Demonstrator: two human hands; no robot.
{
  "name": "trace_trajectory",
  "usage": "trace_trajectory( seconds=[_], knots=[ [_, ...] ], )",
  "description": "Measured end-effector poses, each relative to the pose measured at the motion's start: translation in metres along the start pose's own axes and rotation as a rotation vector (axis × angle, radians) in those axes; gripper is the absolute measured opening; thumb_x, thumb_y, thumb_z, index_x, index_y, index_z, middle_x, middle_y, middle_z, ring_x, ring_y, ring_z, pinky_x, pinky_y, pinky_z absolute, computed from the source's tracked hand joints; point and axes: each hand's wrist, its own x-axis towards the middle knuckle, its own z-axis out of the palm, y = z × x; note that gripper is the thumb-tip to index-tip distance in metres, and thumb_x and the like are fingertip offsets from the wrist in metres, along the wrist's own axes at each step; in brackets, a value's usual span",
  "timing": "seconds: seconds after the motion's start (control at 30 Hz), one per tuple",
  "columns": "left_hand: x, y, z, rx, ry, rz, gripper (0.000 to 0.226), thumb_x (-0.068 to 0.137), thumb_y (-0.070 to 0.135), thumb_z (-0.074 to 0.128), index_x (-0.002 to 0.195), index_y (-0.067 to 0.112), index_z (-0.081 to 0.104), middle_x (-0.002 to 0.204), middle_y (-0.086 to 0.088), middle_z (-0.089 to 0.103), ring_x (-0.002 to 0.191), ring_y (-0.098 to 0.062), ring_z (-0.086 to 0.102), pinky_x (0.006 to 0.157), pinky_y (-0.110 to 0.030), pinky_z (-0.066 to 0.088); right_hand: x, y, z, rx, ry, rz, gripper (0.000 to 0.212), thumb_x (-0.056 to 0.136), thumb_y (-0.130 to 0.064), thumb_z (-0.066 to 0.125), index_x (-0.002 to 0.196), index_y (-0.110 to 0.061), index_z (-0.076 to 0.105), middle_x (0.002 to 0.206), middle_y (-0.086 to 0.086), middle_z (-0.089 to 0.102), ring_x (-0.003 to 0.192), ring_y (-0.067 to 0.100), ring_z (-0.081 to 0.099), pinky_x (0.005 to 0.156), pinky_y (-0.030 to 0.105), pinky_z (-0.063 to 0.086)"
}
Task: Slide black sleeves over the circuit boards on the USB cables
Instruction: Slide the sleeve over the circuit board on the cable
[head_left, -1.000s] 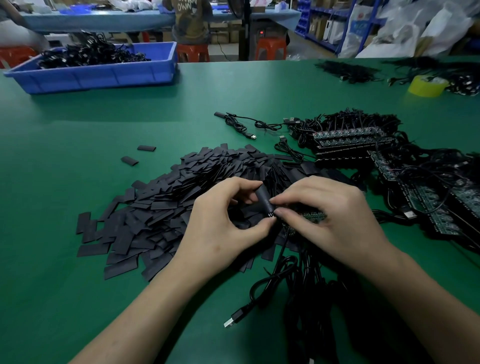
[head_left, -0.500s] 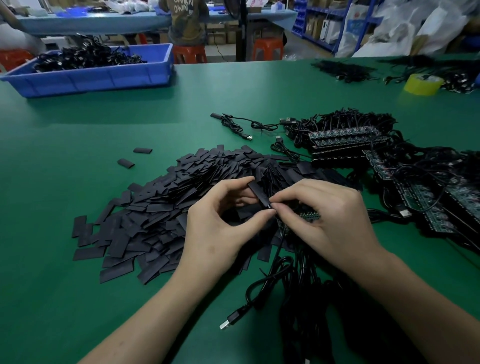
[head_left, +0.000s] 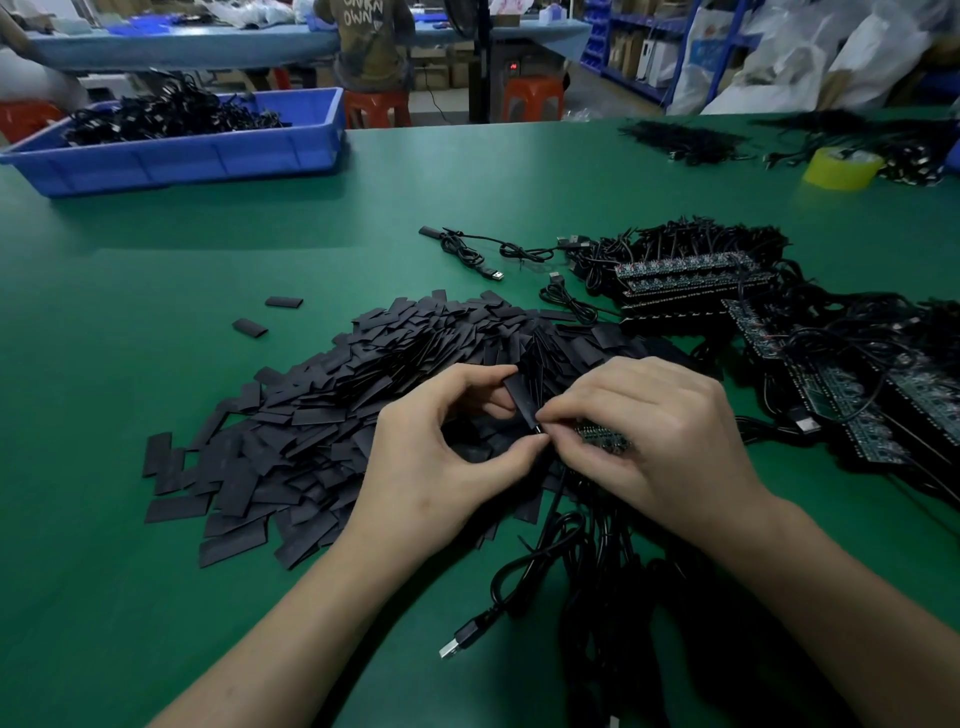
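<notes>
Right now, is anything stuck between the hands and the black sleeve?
Nothing visible. The left hand pinches the black sleeve, and the right hand pinches at its lower end, where the cable comes out. The pile of loose sleeves lies underneath.

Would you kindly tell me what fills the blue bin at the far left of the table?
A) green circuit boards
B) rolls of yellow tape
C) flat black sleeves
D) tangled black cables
D: the blue bin holds a heap of tangled black cables that rises above its rim.
</notes>
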Motion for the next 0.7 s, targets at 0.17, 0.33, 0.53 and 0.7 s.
trace_trajectory(
  seconds=[0.17, 0.33, 0.53, 0.7],
  knots=[
    [0.002, 0.001, -0.002, 0.08, -0.013, 0.026, 0.049, 0.074, 0.025, 0.089, 0.119, 0.025, 0.07, 0.099, 0.01, 0.074, 0.099, -0.011, 0.072, 0.091, -0.022, 0.055, 0.0, -0.001, 0.004, 0.157, -0.021, 0.123, 0.003, 0.088, -0.013, 0.075, 0.087, -0.013, 0.078, 0.085, -0.005, 0.072, 0.077, 0.016, 0.069, 0.068, 0.04, 0.054],
    [0.002, -0.001, -0.002, 0.084, -0.008, 0.007, 0.049, 0.074, 0.024, 0.09, 0.119, 0.025, 0.071, 0.099, 0.01, 0.075, 0.098, -0.012, 0.072, 0.092, -0.027, 0.056, 0.0, 0.001, 0.002, 0.206, -0.081, 0.14, 0.004, 0.09, -0.013, 0.073, 0.091, -0.014, 0.077, 0.087, -0.007, 0.07, 0.079, 0.012, 0.067, 0.069, 0.036, 0.054],
    [0.002, -0.001, -0.002, 0.078, 0.052, 0.022, 0.047, 0.074, 0.024, 0.09, 0.117, 0.024, 0.071, 0.096, 0.009, 0.074, 0.096, -0.013, 0.072, 0.089, -0.025, 0.056, 0.002, -0.001, -0.003, 0.316, -0.149, 0.351, 0.01, 0.091, -0.031, 0.066, 0.094, -0.025, 0.073, 0.087, -0.013, 0.069, 0.082, 0.011, 0.067, 0.072, 0.029, 0.052],
    [0.003, -0.002, -0.002, 0.011, 0.132, -0.014, 0.046, 0.075, 0.029, 0.089, 0.117, 0.025, 0.071, 0.096, 0.01, 0.073, 0.098, -0.012, 0.071, 0.09, -0.022, 0.056, 0.004, 0.006, -0.007, 0.311, -0.368, 0.414, 0.032, 0.086, -0.059, 0.058, 0.089, -0.032, 0.075, 0.086, -0.017, 0.068, 0.095, 0.009, 0.061, 0.083, 0.032, 0.049]
  ],
)
